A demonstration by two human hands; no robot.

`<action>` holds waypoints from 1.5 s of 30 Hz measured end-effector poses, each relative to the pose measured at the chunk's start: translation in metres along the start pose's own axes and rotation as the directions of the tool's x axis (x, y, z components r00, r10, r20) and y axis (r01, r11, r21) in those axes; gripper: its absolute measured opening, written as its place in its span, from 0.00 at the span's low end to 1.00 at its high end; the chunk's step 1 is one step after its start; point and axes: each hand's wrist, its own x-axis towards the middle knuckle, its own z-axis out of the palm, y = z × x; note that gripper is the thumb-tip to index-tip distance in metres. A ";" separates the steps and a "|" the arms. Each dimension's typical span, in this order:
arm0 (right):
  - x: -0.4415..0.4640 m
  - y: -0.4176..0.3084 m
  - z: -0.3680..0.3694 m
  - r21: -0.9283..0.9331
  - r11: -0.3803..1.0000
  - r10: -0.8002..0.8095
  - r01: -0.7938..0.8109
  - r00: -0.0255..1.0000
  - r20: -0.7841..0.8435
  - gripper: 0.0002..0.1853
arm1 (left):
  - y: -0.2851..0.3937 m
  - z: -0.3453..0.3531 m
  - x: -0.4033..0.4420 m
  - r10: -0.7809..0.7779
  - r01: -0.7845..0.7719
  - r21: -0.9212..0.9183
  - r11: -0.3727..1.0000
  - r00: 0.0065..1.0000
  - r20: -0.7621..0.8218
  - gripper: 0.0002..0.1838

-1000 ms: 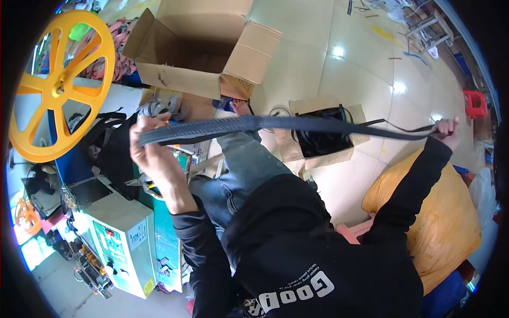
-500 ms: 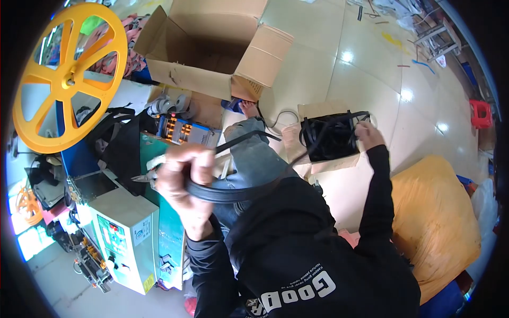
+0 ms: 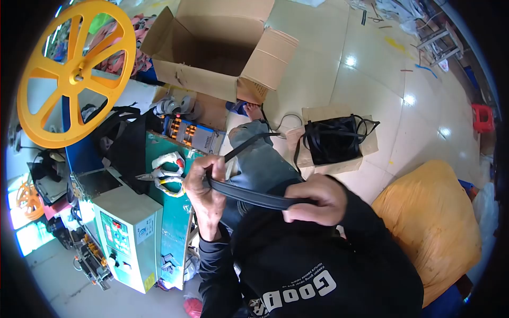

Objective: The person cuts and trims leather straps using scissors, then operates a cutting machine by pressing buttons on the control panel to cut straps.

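A thin bundle of flat black straps [image 3: 249,195] stretches between my two hands in front of my lap. My left hand [image 3: 205,185] is closed around its left end, with a loose strap end sticking out above toward the right. Around the right end, the fingers of my right hand [image 3: 319,200] are closed. Close to my left hand, white-handled scissors [image 3: 165,174] lie on the green table top. Beyond my right hand sits a small open carton [image 3: 366,150] filled with black straps [image 3: 334,139], some looping over its rim.
A large open cardboard box [image 3: 196,77] stands ahead. At left are a yellow spoked reel [image 3: 79,78], a pale control-panel machine [image 3: 127,233] and a blue device with orange parts [image 3: 193,135]. A bulging orange sack [image 3: 432,212] rests at right, a red stool [image 3: 482,117] farther off.
My right hand has come from the small carton to the strap bundle and closed on its right end. My left hand still holds the straps. The scissors now show more fully.
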 end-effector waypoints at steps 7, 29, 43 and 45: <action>-0.062 -0.016 -0.055 -0.020 1.000 0.017 -0.019 0.994 -0.106 0.12 | -0.022 -0.006 -0.002 0.166 -0.138 0.414 0.900 0.986 -0.033 0.06; 0.018 0.075 -0.009 -0.300 0.953 0.024 -0.029 0.999 -0.021 0.35 | -0.003 0.019 -0.023 -0.020 0.121 -0.301 0.946 0.947 0.319 0.16; 0.005 0.011 0.008 -0.203 0.952 0.249 -0.229 0.966 0.076 0.10 | -0.008 -0.006 -0.014 -0.162 0.224 -0.804 0.551 0.974 0.160 0.21; -0.015 0.003 -0.010 -0.344 0.875 0.366 -0.340 0.931 0.011 0.09 | -0.009 -0.011 -0.014 -0.224 0.225 -0.864 0.450 0.965 0.135 0.22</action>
